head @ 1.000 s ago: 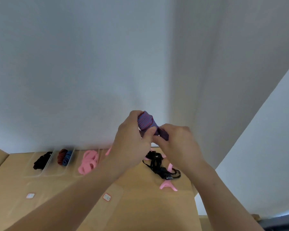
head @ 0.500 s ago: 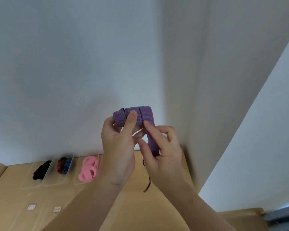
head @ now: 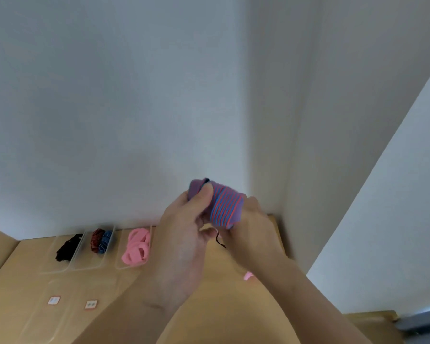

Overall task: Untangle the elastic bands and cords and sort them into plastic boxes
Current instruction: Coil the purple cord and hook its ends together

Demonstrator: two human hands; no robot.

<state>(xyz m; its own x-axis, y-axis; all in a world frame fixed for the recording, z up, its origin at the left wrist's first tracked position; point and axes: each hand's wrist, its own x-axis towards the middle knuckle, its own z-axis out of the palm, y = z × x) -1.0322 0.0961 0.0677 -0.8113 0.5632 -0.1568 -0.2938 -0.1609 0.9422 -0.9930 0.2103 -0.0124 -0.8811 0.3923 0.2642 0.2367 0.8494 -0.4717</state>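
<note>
Both my hands hold a blue-and-red striped elastic band (head: 224,208) raised above the wooden table (head: 224,301). My left hand (head: 184,242) pinches its upper left end with thumb and fingers. My right hand (head: 252,232) grips it from the right and below. A thin dark cord (head: 219,240) dangles under the band. Three clear plastic boxes stand along the wall: one with black bands (head: 68,248), one with red and blue striped bands (head: 101,240), one with pink bands (head: 136,247).
A pink band (head: 248,276) peeks out on the table under my right forearm. Two clear lids with small labels (head: 54,300) (head: 91,304) lie near the front left. White walls meet in a corner right behind the table.
The band has been rolled into a shorter, thicker bundle between my hands. Both hands dropped slightly and shifted right. The camera tilted, so the black tangle on the table is hidden.
</note>
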